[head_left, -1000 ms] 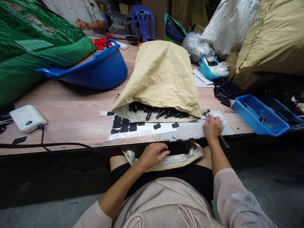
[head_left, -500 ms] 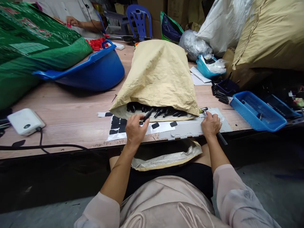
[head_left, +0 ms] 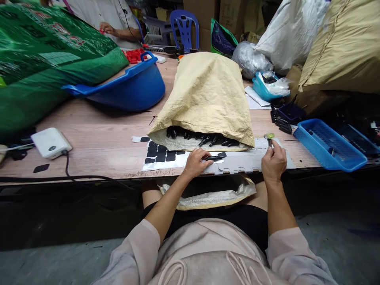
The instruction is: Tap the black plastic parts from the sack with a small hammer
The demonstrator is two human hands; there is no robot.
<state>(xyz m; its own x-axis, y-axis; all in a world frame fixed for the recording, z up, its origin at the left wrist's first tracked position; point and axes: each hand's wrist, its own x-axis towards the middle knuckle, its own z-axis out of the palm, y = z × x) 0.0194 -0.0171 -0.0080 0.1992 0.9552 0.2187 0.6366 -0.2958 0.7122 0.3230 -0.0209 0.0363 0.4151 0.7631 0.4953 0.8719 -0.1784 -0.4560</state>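
My left hand (head_left: pixel 195 162) is closed on a slim black plastic piece (head_left: pixel 215 158), held level just above the table's near edge. Under it lie a white sheet (head_left: pixel 181 161) with rounded black pads and a flat grey strip (head_left: pixel 245 161). In my right hand (head_left: pixel 273 162) is a small hammer (head_left: pixel 269 136), its yellow-green head up and its handle mostly hidden by my fingers. Between and beyond both hands, a tan sack (head_left: pixel 212 95) lies with its mouth towards me, and several black pieces (head_left: pixel 204 139) show inside.
At left are a blue tub (head_left: pixel 136 89), a green sack (head_left: pixel 65 67) and a white box (head_left: pixel 51 143) with a cable. A blue basket (head_left: pixel 331 148) stands at right. Another person's hand (head_left: pixel 107 28) is across the table. An open sack (head_left: pixel 216 201) rests on my lap.
My left hand has moved right and down from the sack's mouth, carrying the black piece. The hammer has swung upright in my right hand. The whole view has shifted slightly.
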